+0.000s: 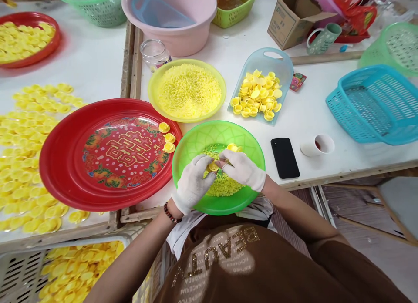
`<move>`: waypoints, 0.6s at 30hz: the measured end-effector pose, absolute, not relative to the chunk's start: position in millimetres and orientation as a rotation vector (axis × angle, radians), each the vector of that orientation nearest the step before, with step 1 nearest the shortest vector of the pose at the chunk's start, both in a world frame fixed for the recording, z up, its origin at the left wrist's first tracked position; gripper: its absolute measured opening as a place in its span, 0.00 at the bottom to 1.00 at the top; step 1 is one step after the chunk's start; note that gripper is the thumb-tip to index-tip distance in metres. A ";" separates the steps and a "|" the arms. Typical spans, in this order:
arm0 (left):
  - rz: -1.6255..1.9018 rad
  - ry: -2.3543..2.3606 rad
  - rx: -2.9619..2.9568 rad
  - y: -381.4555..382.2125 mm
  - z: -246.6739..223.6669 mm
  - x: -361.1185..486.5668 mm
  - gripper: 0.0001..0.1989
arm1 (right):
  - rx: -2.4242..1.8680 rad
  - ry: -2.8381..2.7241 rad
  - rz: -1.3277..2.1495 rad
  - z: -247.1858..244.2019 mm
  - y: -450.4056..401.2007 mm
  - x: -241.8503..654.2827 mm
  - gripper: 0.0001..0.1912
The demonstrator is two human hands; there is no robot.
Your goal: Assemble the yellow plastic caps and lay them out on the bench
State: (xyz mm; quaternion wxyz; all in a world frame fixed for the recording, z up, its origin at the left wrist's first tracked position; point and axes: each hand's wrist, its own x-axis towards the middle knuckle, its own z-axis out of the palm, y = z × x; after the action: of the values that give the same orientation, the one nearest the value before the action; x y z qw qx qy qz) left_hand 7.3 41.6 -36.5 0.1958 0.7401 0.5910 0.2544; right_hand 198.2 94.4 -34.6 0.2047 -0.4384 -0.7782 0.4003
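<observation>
Above the green bowl [183,163], my gloved left hand [195,183] and gloved right hand [243,169] meet with bent, pinching fingers. Between their fingertips is a small yellow cup-shaped piece [213,166]. The fingers partly cover it. Small yellow-green beads [225,186] lie in the bowl under my hands. A few more yellow cup pieces [234,147] show just beyond my right fingers. On the right edge of the red tray [65,163] sit several finished-looking yellow cup pieces [169,138]. Both gloves leave some fingertips bare.
A yellow bowl [152,92] of pale beads and a blue scoop tray [276,57] of yellow cups stand beyond. At right are a black phone [285,158], a white cup [308,147] and a blue basket [375,133]. Yellow pieces [19,163] cover the left table.
</observation>
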 end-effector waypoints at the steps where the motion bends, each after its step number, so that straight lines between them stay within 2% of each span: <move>1: 0.743 1.662 2.052 41.0 -36.3 5.6 0.10 | -1.234 -2.179 1.113 -35.9 95.2 200.9 0.08; 6: 0.853 1.799 1.901 34.1 -25.2 -24.2 0.13 | -1.348 -2.229 1.106 -41.3 95.1 212.0 0.07; 11: 0.899 2.276 1.766 35.9 -22.5 -88.0 0.16 | -1.313 -2.322 1.131 -45.2 91.7 208.8 0.09; 14: 0.763 2.401 1.717 44.5 -40.2 -118.1 0.15 | -1.304 -2.365 1.128 -48.7 90.0 205.6 0.10; 18: 0.548 2.300 1.712 56.1 -67.6 -125.3 0.12 | -1.288 -2.380 1.137 -51.6 88.8 204.6 0.12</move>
State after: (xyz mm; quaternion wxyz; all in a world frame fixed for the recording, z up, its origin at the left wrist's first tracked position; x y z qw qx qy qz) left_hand -125.3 56.1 -67.6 0.1112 0.5829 0.7830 0.1864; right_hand 204.6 88.8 -51.6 0.1030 -0.4363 -0.8066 0.3853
